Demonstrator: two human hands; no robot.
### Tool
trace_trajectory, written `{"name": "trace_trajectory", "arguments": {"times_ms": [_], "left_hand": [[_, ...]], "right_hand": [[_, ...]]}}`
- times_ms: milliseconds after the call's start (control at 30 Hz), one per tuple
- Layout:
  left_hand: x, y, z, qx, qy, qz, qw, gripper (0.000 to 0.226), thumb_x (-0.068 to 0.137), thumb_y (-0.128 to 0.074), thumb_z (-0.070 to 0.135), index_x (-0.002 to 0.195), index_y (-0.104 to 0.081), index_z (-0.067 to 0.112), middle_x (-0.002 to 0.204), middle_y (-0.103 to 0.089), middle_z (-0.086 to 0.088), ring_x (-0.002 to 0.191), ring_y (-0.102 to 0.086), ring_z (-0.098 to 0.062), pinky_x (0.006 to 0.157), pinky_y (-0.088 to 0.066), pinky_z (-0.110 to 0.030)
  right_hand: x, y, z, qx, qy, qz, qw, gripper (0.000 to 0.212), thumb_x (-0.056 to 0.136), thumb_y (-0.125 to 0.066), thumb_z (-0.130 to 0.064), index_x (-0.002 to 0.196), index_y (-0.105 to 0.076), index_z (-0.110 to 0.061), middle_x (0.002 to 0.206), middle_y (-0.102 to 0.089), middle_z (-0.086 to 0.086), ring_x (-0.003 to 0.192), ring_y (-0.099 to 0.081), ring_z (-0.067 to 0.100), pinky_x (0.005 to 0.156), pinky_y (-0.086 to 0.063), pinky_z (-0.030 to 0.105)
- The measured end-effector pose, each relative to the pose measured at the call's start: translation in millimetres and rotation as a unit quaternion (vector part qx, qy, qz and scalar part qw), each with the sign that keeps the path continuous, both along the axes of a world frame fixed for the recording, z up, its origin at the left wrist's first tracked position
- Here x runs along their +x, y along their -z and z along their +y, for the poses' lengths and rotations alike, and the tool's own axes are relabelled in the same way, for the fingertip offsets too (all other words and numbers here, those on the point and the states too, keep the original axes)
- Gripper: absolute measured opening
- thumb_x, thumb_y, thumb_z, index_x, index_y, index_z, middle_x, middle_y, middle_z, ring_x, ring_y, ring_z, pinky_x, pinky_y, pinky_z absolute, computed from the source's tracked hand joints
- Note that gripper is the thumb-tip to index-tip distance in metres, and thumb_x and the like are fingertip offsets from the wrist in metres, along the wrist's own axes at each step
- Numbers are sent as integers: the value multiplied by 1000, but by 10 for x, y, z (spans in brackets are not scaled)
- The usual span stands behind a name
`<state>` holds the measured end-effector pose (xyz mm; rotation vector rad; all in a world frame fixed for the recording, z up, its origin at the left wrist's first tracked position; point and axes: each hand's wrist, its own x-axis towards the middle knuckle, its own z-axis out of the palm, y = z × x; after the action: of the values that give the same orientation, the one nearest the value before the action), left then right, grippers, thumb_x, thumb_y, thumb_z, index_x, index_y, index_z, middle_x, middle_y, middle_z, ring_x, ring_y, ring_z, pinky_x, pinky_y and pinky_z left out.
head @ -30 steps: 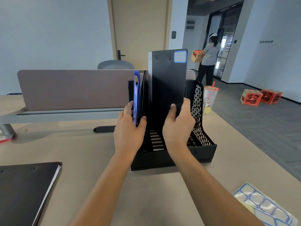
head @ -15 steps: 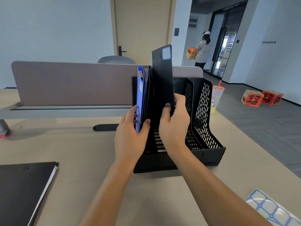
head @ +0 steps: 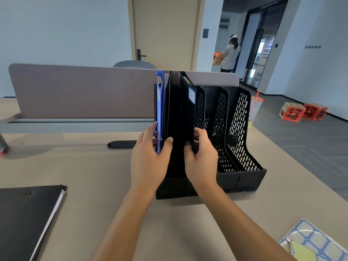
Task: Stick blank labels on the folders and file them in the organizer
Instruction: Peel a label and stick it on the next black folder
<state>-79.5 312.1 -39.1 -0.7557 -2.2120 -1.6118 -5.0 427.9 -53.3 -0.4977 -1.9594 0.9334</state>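
Labelled folder: a black folder carrying a blue-bordered blank label near its top corner is being held upright in the leftmost compartment of the black mesh organizer.
Right hand: the right hand is being kept closed on the lower front edge of the black folder, thumb on its near face and fingers wrapped round its right side.
Left hand: the left hand is being closed around the blue folder, thumb pressed against the dark folders just beside it, fingers curled round the blue cover's left side.
Organizer: it is being stood on the beige desk against the grey divider panel; the two right compartments are being shown with nothing in them.
Second black folder: another black folder is being left flat at the desk's near left corner, well apart from the organizer.
Label sheet: a sheet of blue-bordered labels is being left at the near right corner.
Background: a person in a striped top is being seen near the doorway, with two red boxes on the floor.
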Motion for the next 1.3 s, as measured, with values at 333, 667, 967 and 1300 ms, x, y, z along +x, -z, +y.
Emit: {"name": "trace_trajectory", "arguments": {"times_ms": [333, 667, 967, 1300], "left_hand": [[-6, -2, -44, -10, 12, -2, 1000, 55, 95, -66, 44, 145, -45, 38, 119, -56, 23, 99, -55, 9, 76, -36, -7], [78, 69, -81, -39, 14, -15, 999, 61, 94, -65, 47, 148, -39, 37, 130, -58, 15, 112, -57, -3, 90, -52, -26], [517, 109, -392, -66, 6, -30, 997, 64, 97, -64, 43, 153, -37, 30, 144, -53, 8, 128, -52, -10, 101, -46, -29], [1237, 113, -971, -73, -10, -44, 996, 60, 98, -62, 41, 152, -40, 28, 141, -54, 2, 127, -53, -15, 104, -47, -35]], "right_hand": [[139, -7, -36, 3, -68, -40, 997, 50, 107, -61, -23, 154, -49, -32, 139, -65, -17, 128, -62, 1, 104, -59, 35], [255, -77, -75, -20, -57, -72, 996, 54, 105, -65, -24, 154, -47, -32, 135, -67, -16, 123, -63, 1, 105, -57, 33], [643, -135, -251, -17, -38, -117, 992, 62, 104, -67, -26, 159, -40, -29, 132, -59, -24, 124, -56, 2, 111, -50, 33], [1321, -39, -720, -35, -40, -132, 990, 59, 104, -64, -31, 158, -42, -26, 153, -58, -2, 139, -54, 15, 116, -48, 46]]}}
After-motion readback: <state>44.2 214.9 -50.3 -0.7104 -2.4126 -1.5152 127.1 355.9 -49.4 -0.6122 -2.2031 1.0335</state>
